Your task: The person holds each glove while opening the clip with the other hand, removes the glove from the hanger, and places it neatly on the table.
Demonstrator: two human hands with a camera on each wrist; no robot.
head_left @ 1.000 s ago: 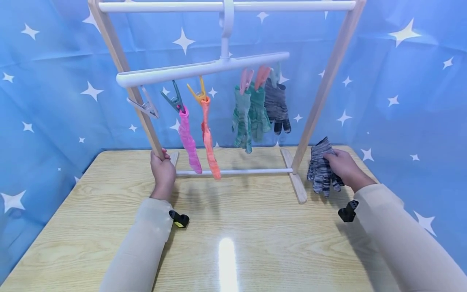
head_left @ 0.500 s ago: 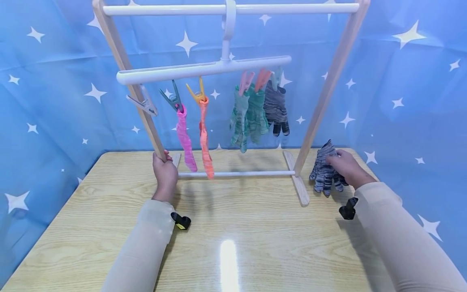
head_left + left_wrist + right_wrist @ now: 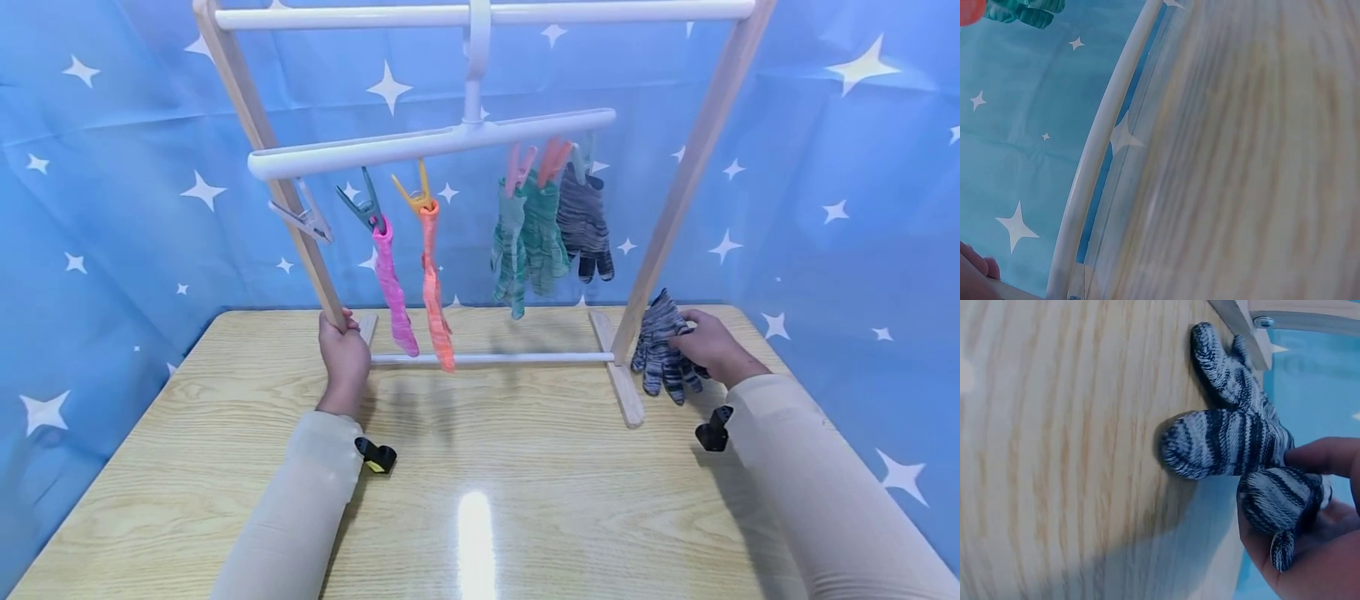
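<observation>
The left hand (image 3: pixel 344 352) is curled round the left leg of the rack (image 3: pixel 247 100), just above the table (image 3: pixel 525 500). The right hand (image 3: pixel 711 347) pinches a grey striped glove (image 3: pixel 660 350) at the far right of the table, just right of the rack's right foot, its fingertips touching the wood. Five more gloves hang from pegs on the white hanger (image 3: pixel 427 142).

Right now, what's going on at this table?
A person's left hand grips the left leg of a wooden drying rack. The right hand holds a grey-and-black striped knit glove by the rack's right foot. Pink, orange, green and grey gloves hang clipped on the white hanger bar; one clear clip is free.
</observation>
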